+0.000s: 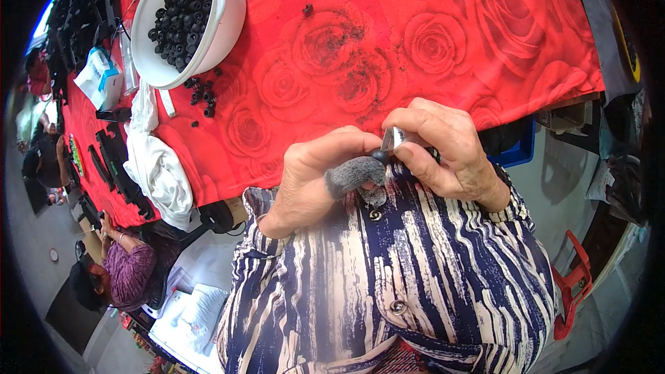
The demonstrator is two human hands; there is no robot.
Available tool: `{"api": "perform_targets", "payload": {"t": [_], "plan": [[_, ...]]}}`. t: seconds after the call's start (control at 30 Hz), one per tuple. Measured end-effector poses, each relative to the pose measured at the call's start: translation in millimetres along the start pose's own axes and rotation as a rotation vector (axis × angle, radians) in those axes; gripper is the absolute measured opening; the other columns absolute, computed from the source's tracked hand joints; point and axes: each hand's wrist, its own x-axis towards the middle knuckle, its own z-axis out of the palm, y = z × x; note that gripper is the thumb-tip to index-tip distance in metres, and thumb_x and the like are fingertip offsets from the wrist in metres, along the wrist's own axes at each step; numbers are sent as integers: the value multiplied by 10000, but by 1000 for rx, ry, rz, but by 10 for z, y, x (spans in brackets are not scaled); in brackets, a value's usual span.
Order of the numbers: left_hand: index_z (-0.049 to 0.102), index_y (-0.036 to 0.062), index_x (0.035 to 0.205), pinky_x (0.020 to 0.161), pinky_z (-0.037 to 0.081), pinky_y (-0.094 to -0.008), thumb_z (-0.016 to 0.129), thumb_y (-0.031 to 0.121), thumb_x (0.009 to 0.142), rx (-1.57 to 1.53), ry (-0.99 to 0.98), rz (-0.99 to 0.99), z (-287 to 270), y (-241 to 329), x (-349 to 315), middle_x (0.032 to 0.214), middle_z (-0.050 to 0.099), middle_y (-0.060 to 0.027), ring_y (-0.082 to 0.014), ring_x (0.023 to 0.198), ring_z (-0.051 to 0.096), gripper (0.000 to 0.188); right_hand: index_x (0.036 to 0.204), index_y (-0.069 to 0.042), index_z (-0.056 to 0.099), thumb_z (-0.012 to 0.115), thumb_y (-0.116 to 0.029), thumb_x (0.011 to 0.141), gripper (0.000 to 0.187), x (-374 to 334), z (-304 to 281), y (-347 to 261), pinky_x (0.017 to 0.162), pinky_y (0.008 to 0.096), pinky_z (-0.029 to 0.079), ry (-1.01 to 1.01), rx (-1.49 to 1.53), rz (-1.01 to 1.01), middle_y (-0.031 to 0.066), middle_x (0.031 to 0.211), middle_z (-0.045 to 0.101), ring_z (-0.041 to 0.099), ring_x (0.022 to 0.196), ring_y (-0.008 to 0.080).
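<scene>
Close to my chest, my left hand [299, 176] pinches a small rounded black plastic part [379, 156]. Grey knitted fabric [357, 174] wraps one finger of that hand. My right hand [450, 145] is closed on a small flat metal blade [391, 140], gripped between thumb and fingers. The blade's lower end meets or nearly meets the top of the black part; exact contact cannot be made out. Black shavings [357, 86] lie scattered on the red rose-patterned tablecloth [277, 135] beyond my hands.
A tilted white bowl [234, 17] full of black parts [181, 28] stands at the far left. Several loose parts [206, 95] lie beside it. A white cloth [161, 176] and long black strips [114, 159] lie further left. Another person [131, 270] sits there. A red chair [575, 284] stands right.
</scene>
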Motion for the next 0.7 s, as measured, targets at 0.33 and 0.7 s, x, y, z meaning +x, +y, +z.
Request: {"api": "perform_targets", "payload": {"t": [0.33, 0.7], "plan": [[618, -21, 1048, 687, 456, -218, 608, 12, 848, -45, -44, -24, -41, -16, 8, 901, 595, -33, -85, 788, 556, 202, 923, 1, 578, 613, -82, 800, 153, 27, -23, 25, 567, 362, 438, -80, 118, 37, 124, 732, 552, 565, 648, 283], [601, -19, 1079, 731, 458, -223, 618, 57, 861, -121, -101, -41, -114, -78, 23, 953, 589, -35, -91, 846, 558, 231, 942, 10, 598, 587, -95, 839, 148, 41, -68, 61, 580, 345, 439, -151, 257, 94, 114, 737, 557, 571, 668, 254]]}}
